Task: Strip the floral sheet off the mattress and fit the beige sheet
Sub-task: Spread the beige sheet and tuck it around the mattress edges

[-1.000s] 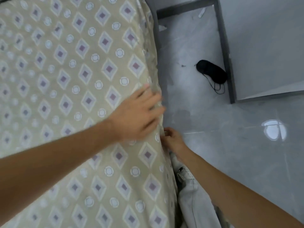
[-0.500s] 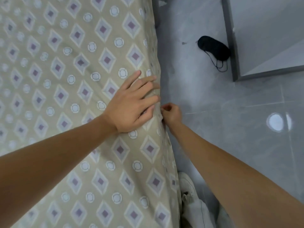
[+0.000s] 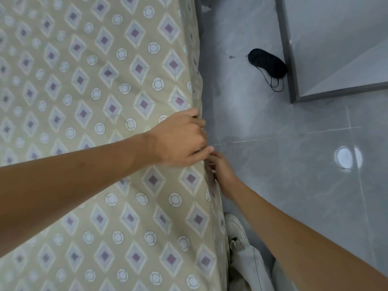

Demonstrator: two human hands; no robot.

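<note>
- The beige sheet (image 3: 100, 106), printed with purple diamonds and white circles, lay spread over the mattress and filled the view from 12 o'clock round through 9 to 6 o'clock; its side edge ran top to bottom just right of centre.
- The left hand (image 3: 178, 139), at the centre of the view, had its fingers curled over the bed's edge, bunching the beige sheet there.
- The right hand (image 3: 220, 171), just below at about 5 o'clock from it, reached down beside the mattress with fingers bent in against the hanging cloth; whether it pinched the hem could not be told.
- No floral sheet was visible, so the stripping looked done and the fitting was under way along this side.
- Risk: the two hands sat very close together, so pulling from one spot could drag the pattern crooked and leave slack further along the edge.
- Risk: a hard tug down could pull the far side loose; that side was out of view.
- Risk: a white shoe (image 3: 236, 229) stood at 5 o'clock close against the bed, where loose hem might catch underfoot.
- On the grey tiled floor (image 3: 283, 185), a black eye mask (image 3: 267, 63) with thin cords lay at 2 o'clock, well apart, a trip hazard if the person stepped that way.
</note>
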